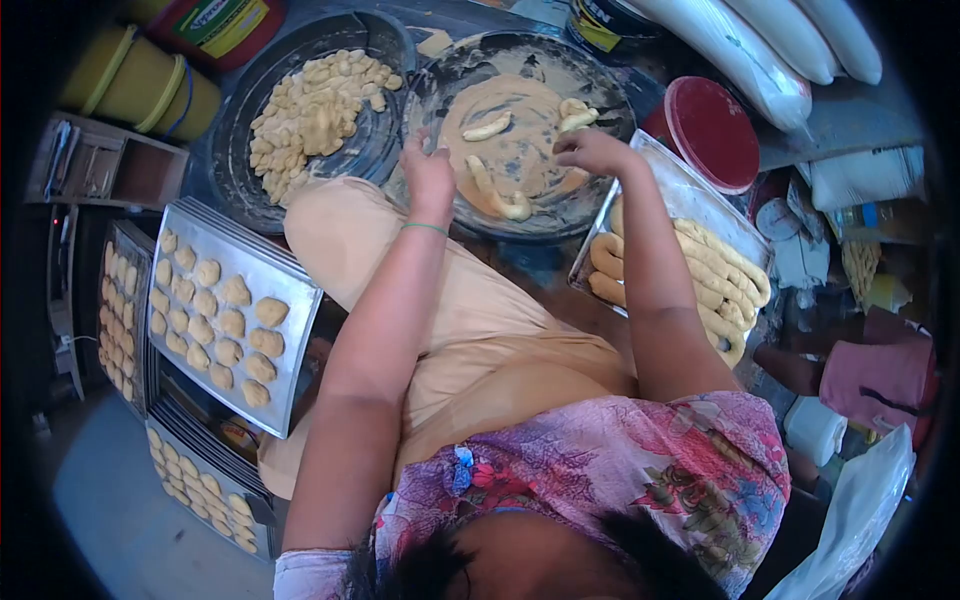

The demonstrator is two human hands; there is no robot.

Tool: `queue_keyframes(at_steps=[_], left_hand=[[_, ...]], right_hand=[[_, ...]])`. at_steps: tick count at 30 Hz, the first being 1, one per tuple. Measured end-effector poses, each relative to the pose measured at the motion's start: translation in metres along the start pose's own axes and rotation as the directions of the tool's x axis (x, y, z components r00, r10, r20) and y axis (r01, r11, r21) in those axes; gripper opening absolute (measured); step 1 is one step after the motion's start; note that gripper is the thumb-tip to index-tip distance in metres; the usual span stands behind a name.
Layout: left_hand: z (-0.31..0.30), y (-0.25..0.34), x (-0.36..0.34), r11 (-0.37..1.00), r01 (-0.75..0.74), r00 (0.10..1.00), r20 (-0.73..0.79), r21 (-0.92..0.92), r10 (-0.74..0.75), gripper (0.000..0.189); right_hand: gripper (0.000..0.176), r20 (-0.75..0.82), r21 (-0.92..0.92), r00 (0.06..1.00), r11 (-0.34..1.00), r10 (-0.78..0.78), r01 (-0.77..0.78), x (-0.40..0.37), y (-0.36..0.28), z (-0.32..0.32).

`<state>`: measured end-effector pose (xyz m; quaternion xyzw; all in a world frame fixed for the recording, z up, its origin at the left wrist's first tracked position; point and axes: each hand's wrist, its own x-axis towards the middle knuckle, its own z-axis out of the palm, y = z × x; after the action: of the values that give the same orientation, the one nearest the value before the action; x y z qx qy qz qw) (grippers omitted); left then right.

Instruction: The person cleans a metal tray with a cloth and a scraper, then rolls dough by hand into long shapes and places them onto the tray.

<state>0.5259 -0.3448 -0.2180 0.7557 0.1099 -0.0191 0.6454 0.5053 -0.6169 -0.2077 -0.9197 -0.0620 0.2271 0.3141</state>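
Observation:
A wide black basin (pixel 622 100) with a floured bottom stands in front of me. Inside it lie a short dough strip (pixel 488 127), a longer dough rope (pixel 490 190) and a knobbly dough piece (pixel 577 116). My left hand (pixel 429 172) hovers by the basin's left side, its fingers apart and nothing visible in them. On the other side my right hand (pixel 594 153) hangs over the flour just below the knobbly piece, fingers loosely bent and seemingly holding nothing. To the left, a second black basin (pixel 375 150) contains a heap of small dough lumps (pixel 315 115).
A metal tray (pixel 655 160) of long dough twists (pixel 715 270) sits at my right, under my forearm. At left, another tray (pixel 225 290) carries rows of round dough pieces on a stack of trays. Buckets, a dark-red lid (pixel 712 133) and filled plastic bags (pixel 735 60) surround the basins.

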Motion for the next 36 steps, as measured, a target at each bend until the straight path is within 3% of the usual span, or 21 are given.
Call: queue_keyframes(at_steps=[1, 4, 7, 8, 12, 15, 16, 19, 22, 25, 28, 31, 34, 36], left_hand=[[-0.003, -0.007, 0.006, 0.996, 0.032, 0.998, -0.054, -0.078, -0.037, 0.040], [-0.006, -0.006, 0.005, 0.991, 0.097, 0.994, -0.033, -0.090, -0.100, 0.041], [-0.010, 0.019, -0.007, 0.986, 0.159, 0.987, 0.026, -0.054, -0.158, 0.044], [-0.014, 0.024, -0.008, 0.977, 0.172, 0.985, 0.038, -0.125, -0.169, 0.043], [-0.005, 0.032, -0.009, 0.923, 0.208, 0.975, 0.140, -0.324, -0.170, 0.042], [-0.001, 0.033, -0.007, 0.915, 0.241, 0.967, 0.158, -0.323, -0.199, 0.042], [0.000, 0.026, -0.005, 0.922, 0.227, 0.970, 0.156, -0.314, -0.186, 0.042], [0.001, 0.031, -0.005, 0.905, 0.285, 0.953, 0.191, -0.317, -0.234, 0.041], [0.011, 0.036, -0.005, 0.876, 0.304, 0.947, 0.221, -0.375, -0.234, 0.041], [0.013, 0.032, -0.004, 0.875, 0.290, 0.941, 0.282, -0.388, -0.187, 0.043], [0.013, 0.025, -0.003, 0.869, 0.314, 0.911, 0.379, -0.383, -0.162, 0.045], [0.017, 0.032, -0.003, 0.837, 0.352, 0.904, 0.382, -0.419, -0.189, 0.041], [0.010, 0.031, 0.001, 0.887, 0.335, 0.897, 0.396, -0.318, -0.197, 0.040], [0.008, 0.030, 0.002, 0.914, 0.299, 0.902, 0.395, -0.274, -0.177, 0.041]], right_hand=[[0.033, 0.081, -0.030, 0.997, 0.999, 0.015, -0.012, 0.023, 0.003, 0.012], [0.035, 0.123, 0.078, 0.989, 0.993, 0.081, -0.091, 0.083, 0.017, 0.053], [0.038, 0.138, 0.438, 0.928, 0.819, 0.345, -0.370, 0.129, 0.031, 0.100], [0.040, 0.083, 0.492, 0.918, 0.785, 0.388, -0.376, 0.146, 0.046, 0.125], [0.042, 0.068, 0.292, 0.905, 0.859, 0.420, -0.421, 0.176, 0.076, 0.196], [0.045, -0.144, 0.038, 0.899, 0.910, 0.413, -0.412, 0.207, 0.094, 0.231], [0.053, -0.064, -0.050, 0.898, 0.897, 0.435, -0.438, 0.214, 0.090, 0.222], [0.063, -0.156, 0.088, 0.834, 0.848, 0.530, -0.522, 0.234, 0.094, 0.207], [0.046, -0.350, -0.111, 0.803, 0.830, 0.482, -0.547, 0.248, 0.087, 0.189], [0.053, -0.342, -0.166, 0.851, 0.865, 0.400, -0.473, 0.264, 0.086, 0.167], [0.049, -0.415, -0.389, 0.890, 0.848, 0.189, -0.361, 0.288, 0.091, 0.176], [0.041, -0.222, -0.445, 0.928, 0.816, 0.300, -0.370, 0.302, 0.080, 0.177], [0.048, 0.079, -0.195, 0.918, 0.909, 0.389, -0.369, 0.311, 0.067, 0.162], [0.054, -0.300, 0.047, 0.839, 0.885, 0.454, -0.462, 0.310, 0.063, 0.174]])
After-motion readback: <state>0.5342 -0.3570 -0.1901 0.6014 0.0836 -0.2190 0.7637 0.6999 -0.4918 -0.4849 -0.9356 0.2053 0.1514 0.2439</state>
